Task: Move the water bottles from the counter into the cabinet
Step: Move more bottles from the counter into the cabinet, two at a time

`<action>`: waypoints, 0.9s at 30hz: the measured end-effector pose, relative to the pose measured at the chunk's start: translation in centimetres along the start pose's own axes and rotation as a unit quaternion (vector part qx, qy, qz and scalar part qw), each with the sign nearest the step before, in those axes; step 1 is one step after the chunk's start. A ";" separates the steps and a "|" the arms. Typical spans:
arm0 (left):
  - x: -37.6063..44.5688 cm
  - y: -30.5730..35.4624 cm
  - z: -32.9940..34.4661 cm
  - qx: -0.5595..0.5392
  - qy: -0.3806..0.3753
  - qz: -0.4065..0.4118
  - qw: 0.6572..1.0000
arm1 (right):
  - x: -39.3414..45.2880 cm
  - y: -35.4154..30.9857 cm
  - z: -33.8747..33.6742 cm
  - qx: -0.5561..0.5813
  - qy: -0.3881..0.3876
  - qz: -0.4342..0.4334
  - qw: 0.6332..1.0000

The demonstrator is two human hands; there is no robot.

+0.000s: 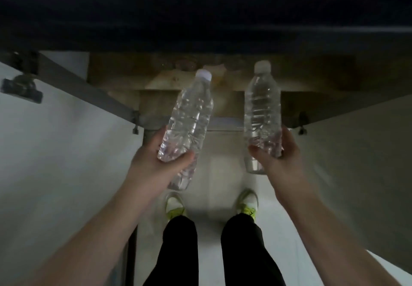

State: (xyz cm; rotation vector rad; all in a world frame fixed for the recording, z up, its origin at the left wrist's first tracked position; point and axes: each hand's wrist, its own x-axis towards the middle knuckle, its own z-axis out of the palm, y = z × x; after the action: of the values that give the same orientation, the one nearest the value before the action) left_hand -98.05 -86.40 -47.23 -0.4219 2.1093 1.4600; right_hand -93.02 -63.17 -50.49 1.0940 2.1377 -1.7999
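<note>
Two clear plastic water bottles are held in the air in the middle of the frame, above the floor and in front of the open cabinet point(223, 80), whose two doors stand swung out at the left and right edges of the frame. The left bottle point(189, 116) is tilted, its white cap pointing to the upper right, and the left hand point(156, 163) is curled around its lower half, with the thumb across the front. The right bottle point(262, 105) stands almost upright, and the right hand point(281, 156) is wrapped around its lower part in the same way, so each grip is closed on a bottle. Both bottles look full of water, and both caps appear to be screwed on, so nothing should spill. Such bottles are judged to be moderately heavy for their size, and the thin ribbed walls will probably give a little under pressure; the surface may be smooth and a bit slippery. A hold around the ribbed middle of the body is judged to be the safest, since a hold near the bottom leaves the top free to tip. Inside the cabinet only a brownish, stained bottom board can be made out; it cannot be told whether anything is stored there, because the interior is dark and blurred. The dark counter point(200, 7) fills the upper part of the frame.
</note>
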 end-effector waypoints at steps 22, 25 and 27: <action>14.3 2.0 2.0 0.083 0.288 0.142 0.943 | 13.6 -0.5 5.1 -0.130 0.210 -0.144 0.958; 15.4 3.0 2.2 0.081 0.291 0.142 0.943 | 15.7 -0.3 5.0 -0.211 0.216 -0.158 0.940; 15.8 3.7 2.4 0.079 0.286 0.143 0.944 | 17.1 -0.2 4.9 -0.260 0.218 -0.154 0.928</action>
State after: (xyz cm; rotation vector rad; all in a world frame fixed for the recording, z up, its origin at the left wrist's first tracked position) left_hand -112.18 -82.14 -54.36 -0.5452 2.8291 1.4239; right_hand -107.17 -60.19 -60.83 1.1315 2.9506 -1.0064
